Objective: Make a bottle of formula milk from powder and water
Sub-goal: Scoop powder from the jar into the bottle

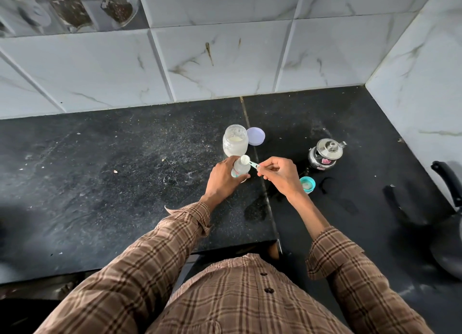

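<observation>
My left hand (223, 179) grips a clear baby bottle (241, 167) that stands upright on the black counter (125, 173). My right hand (280, 174) pinches the handle of a small scoop (246, 160), whose bowl is tipped right at the bottle's open mouth. Just behind the bottle stands an open glass jar of white powder (235, 143), with its pale round lid (256, 136) lying beside it on the right. The bottle's teal cap with teat (307, 184) lies on the counter to the right of my right wrist.
A small steel kettle with a lid (325, 154) stands on the counter to the right. A dark pan with a black handle (447, 223) sits at the right edge. Marble-look wall tiles (225, 66) close the back and right side. Wet patches mark the counter near the cap.
</observation>
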